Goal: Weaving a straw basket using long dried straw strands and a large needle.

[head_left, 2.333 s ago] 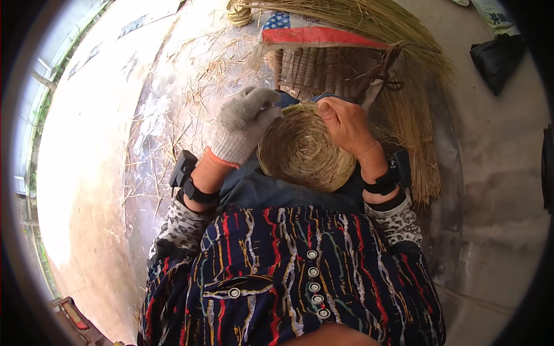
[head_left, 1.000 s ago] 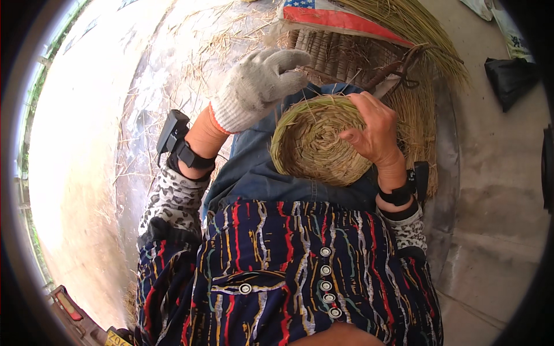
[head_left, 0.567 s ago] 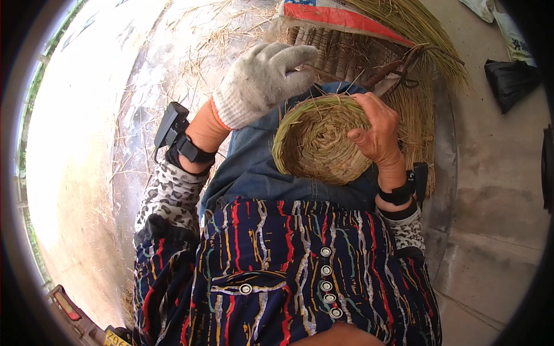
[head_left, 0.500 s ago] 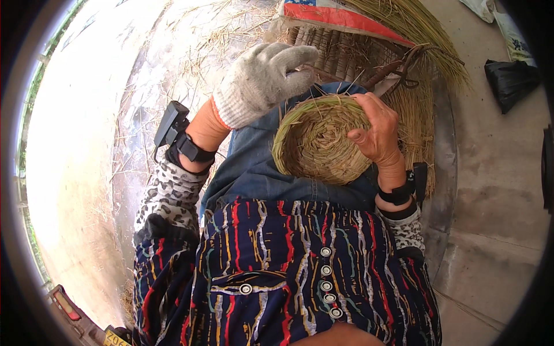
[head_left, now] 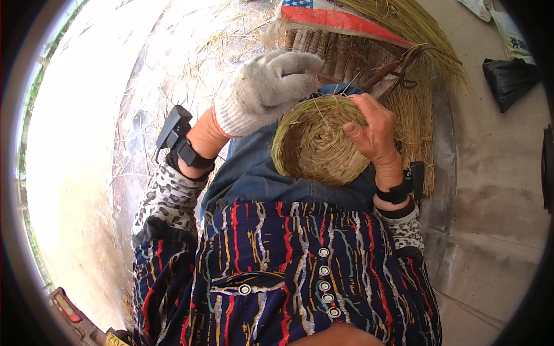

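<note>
A round woven straw basket [head_left: 322,141] rests on my lap, its hollow side facing up and green stalks along its rim. My right hand [head_left: 375,128] is bare and grips the basket's right rim, with the thumb inside and the fingers over the far edge. In a grey-white knitted glove, my left hand [head_left: 268,83] hovers by the basket's far left rim. Its fingers are closed together, and what they may pinch is hidden. Loose straw ends stick up from the far rim between the two hands.
Beyond my knees lies a slatted rack [head_left: 326,52], partly covered by a red, white and blue sheet [head_left: 346,22]. Bundles of straw [head_left: 412,115] lie to the right. A black plastic bag [head_left: 511,83] sits on the concrete floor, and loose stalks litter the ground at left.
My left hand has come down a little toward the basket's far rim, and its fingers have drawn closer together. The right hand keeps its grip, with the basket almost unmoved.
</note>
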Demonstrator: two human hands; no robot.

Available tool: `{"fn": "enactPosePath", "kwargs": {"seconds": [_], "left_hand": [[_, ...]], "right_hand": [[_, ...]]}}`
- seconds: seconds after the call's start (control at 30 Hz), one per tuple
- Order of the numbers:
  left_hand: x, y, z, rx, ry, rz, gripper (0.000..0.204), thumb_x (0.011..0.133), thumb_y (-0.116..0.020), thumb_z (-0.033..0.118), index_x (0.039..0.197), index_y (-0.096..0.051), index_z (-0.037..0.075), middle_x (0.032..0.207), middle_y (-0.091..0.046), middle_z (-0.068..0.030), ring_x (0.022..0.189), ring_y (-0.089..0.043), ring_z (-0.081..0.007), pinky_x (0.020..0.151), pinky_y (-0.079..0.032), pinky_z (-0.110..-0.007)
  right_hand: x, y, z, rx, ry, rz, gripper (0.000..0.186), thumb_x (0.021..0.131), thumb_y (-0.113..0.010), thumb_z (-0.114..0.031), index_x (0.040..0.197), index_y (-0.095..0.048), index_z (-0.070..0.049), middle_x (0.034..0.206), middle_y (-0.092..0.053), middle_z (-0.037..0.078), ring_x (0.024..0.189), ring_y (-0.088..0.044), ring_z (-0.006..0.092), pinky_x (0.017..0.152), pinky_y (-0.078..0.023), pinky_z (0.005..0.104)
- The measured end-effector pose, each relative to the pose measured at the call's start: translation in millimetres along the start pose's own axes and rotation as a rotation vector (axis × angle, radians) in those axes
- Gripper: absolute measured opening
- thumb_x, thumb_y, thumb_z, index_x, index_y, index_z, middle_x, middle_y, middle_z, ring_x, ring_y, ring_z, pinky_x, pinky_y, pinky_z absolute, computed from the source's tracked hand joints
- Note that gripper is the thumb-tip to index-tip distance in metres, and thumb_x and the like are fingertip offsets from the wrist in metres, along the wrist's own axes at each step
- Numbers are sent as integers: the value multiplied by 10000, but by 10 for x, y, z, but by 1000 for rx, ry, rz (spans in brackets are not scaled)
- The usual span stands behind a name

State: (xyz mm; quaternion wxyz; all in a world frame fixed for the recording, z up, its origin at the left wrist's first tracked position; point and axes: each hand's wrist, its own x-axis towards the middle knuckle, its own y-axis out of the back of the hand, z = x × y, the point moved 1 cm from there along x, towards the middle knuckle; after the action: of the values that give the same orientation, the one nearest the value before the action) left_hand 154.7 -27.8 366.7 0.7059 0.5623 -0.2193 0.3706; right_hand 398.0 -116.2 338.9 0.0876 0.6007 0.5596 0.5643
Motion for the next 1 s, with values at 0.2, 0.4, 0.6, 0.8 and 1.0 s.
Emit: {"fn": "enactPosePath", "kwargs": {"seconds": [0.2, 0.4, 0.6, 0.8, 1.0], "left_hand": [[-21, -157, 100, -645, 217, 20, 65, 881, -640, 67, 915, -649, 12, 1016, -674, -139, 938, -661, -253, 806, -524, -331], [-50, -37, 146, -669, 383, -142, 31, 869, -654, 36, 899, -650, 30, 924, -667, -88, 899, -654, -222, 787, -514, -334], [-41, -66, 238, -32, 93, -251, 120, 834, -673, 76, 952, -654, 67, 920, -659, -114, 864, -635, -335, 757, -517, -392], [-35, -235, 311, -193, 133, -188, 176, 806, -692, 88, 978, -658, 69, 978, -679, -111, 875, -648, -327, 757, -528, -409], [-1, -29, 264, 11, 233, -107, 171, 790, -700, 94, 955, -652, 91, 1082, -671, -119, 906, -654, -330, 766, -540, -412]], "right_hand": [[76, 10, -98, -25, 23, 9, 546, 883, -603, -546, 993, -633, -12, 829, -628, 127, 734, -648, 331, 622, -512, 388], [62, 2, -101, -66, 10, 15, 394, 863, -679, -401, 980, -631, -28, 842, -638, 115, 740, -653, 315, 617, -517, 378], [84, -26, -120, -77, -65, -20, 224, 863, -679, -223, 974, -624, -36, 854, -645, 117, 764, -657, 319, 642, -523, 388], [102, -33, -130, -45, -70, -13, 130, 883, -612, -124, 967, -616, -25, 842, -635, 127, 788, -649, 331, 663, -515, 398], [49, -18, -107, -43, -88, 21, 115, 881, -605, -115, 956, -610, -28, 836, -626, 131, 792, -648, 332, 666, -511, 407]]}}
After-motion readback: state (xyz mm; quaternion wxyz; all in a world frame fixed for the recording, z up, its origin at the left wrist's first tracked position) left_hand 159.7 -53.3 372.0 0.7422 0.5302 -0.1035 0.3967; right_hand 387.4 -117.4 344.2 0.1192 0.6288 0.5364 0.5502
